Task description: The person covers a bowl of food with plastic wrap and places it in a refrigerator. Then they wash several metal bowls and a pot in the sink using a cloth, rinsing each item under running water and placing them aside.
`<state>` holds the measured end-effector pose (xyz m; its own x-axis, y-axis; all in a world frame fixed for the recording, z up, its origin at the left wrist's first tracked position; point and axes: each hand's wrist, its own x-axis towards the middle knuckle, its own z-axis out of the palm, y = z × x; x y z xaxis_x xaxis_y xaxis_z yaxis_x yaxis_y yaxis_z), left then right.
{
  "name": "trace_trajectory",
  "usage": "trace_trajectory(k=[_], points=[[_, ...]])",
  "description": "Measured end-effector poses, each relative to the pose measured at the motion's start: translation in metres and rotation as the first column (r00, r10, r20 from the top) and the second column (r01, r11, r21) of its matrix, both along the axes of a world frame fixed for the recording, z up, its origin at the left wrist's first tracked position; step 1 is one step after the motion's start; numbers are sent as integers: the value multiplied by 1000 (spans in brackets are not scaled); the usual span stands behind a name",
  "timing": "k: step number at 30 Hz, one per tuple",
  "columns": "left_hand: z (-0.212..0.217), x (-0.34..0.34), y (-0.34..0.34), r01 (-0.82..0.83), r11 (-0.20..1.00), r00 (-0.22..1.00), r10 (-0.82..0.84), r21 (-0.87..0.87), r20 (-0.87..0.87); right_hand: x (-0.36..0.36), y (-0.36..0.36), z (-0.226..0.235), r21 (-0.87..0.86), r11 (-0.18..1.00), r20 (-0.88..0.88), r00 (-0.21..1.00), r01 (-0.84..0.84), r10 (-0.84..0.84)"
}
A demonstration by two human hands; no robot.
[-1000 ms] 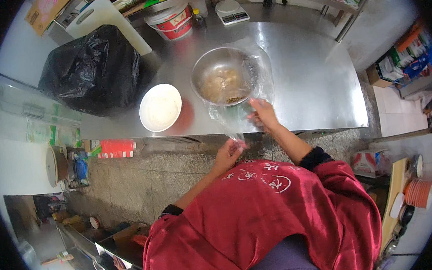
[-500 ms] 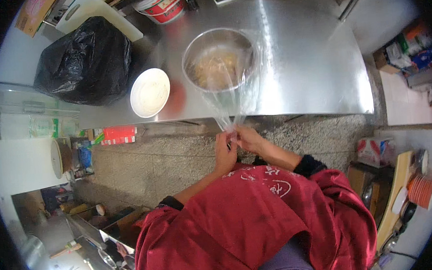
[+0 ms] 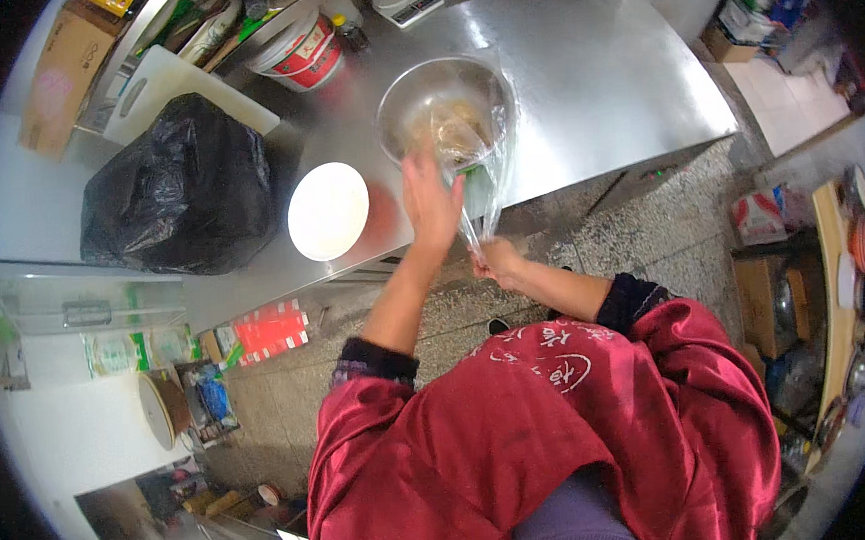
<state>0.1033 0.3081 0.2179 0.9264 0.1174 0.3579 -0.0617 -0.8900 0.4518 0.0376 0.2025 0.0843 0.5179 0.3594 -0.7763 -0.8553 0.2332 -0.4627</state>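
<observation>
I see one steel bowl (image 3: 444, 109) near the table's (image 3: 599, 68) front edge, wrapped in one clear bag (image 3: 481, 181). My right hand (image 3: 497, 260) pinches the bag's twisted neck below that edge; my left hand (image 3: 433, 205) is spread open against the bag. One white plate (image 3: 328, 210) sits left of the bowl

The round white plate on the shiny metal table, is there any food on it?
No, the round white plate on the shiny metal table looks bare, with nothing lying on it.
</observation>
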Motion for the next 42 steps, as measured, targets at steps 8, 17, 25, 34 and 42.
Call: trace_trajectory(k=[8,17,25,34,42], points=[[-7,-33,49,-364,914,919,384,-178,93,15,-8,-23,-107,993,108,993,49,-37],[-51,-9,-29,282,948,944,-247,144,-220,21,-11,-32,-11,1000,545,838,-7,12],[-73,-28,1,265,810,959,-278,-522,55,32,-46,17,-430,903,590,764,24,261],[-99,-32,0,343,893,934,-357,-292,5,71,-49,60,-445,892,810,459,78,364],[-101,-38,-14,47,607,966,-230,-794,-119,114,-25,9,166,966,117,969,198,-219]])
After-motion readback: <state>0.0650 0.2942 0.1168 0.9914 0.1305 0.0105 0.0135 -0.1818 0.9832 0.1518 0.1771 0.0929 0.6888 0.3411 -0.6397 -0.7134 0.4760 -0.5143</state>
